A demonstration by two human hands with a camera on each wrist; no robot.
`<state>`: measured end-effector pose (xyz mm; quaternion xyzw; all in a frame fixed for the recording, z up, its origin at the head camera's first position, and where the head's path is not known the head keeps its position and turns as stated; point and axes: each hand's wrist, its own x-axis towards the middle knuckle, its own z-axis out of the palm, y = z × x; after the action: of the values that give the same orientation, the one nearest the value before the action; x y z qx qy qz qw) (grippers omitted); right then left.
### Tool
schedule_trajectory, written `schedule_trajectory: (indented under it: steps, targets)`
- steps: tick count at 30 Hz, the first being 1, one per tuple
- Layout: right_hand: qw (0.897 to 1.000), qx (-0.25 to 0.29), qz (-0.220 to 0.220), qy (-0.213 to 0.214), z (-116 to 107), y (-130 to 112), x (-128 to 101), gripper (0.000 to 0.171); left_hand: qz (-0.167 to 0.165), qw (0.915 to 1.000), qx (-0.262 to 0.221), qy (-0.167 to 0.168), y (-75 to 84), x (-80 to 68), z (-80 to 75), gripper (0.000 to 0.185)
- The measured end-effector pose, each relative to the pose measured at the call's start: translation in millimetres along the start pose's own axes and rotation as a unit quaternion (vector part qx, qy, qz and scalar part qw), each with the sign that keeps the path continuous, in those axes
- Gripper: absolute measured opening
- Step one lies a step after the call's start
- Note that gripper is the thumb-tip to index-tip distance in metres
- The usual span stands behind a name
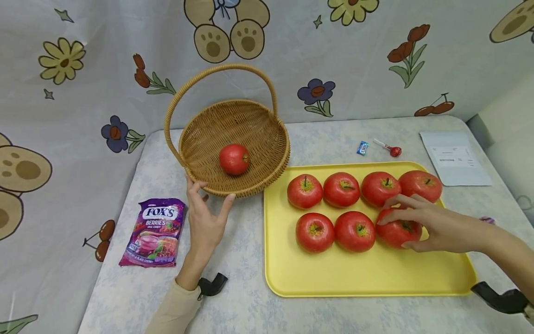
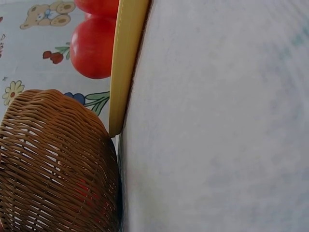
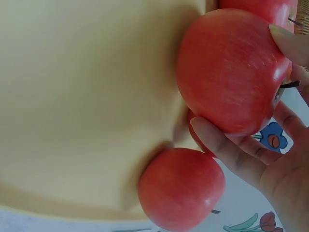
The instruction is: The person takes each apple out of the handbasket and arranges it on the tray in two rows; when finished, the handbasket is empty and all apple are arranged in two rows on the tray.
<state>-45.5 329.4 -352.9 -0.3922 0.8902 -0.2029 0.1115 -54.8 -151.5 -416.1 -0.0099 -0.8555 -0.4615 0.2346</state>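
A wicker basket (image 1: 200,134) with a tall hoop handle has one red apple (image 1: 234,159) inside. My left hand (image 1: 205,227) holds the basket's near left edge, thumb and fingers spread along the rim; the left wrist view shows the basket's woven side (image 2: 53,159) but not the hand. On the yellow tray (image 1: 354,278) sit several red apples in two rows. At the right end of the near row, my right hand (image 1: 434,225) grips an apple (image 3: 231,72), its thumb and fingers on opposite sides. Another apple (image 3: 181,188) lies close by in the right wrist view.
A purple candy bag (image 1: 154,232) lies left of my left arm. Behind the tray are a small blue wrapped candy (image 1: 362,148) and a red lollipop (image 1: 394,151). A grey-white packet (image 1: 454,157) lies at the back right. A patterned cloth (image 1: 292,60) hangs behind the table.
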Motion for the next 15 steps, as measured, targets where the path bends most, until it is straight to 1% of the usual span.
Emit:
schedule_trajectory:
  steps: [5,11,15]
  targets:
    - [1.000,-0.023,-0.006,0.012,5.8,0.7,0.9,0.076,0.002,1.0000,-0.001,0.002,0.4,0.0,0.3,0.065]
    - [0.999,-0.038,-0.005,0.024,8.9,0.5,0.2,0.074,0.006,1.0000,-0.002,0.002,0.5,0.2,1.1,0.064]
    - [0.999,-0.045,0.004,0.025,9.8,-0.9,-0.2,0.073,0.001,1.0000,-0.002,0.000,1.0,0.0,0.7,0.064]
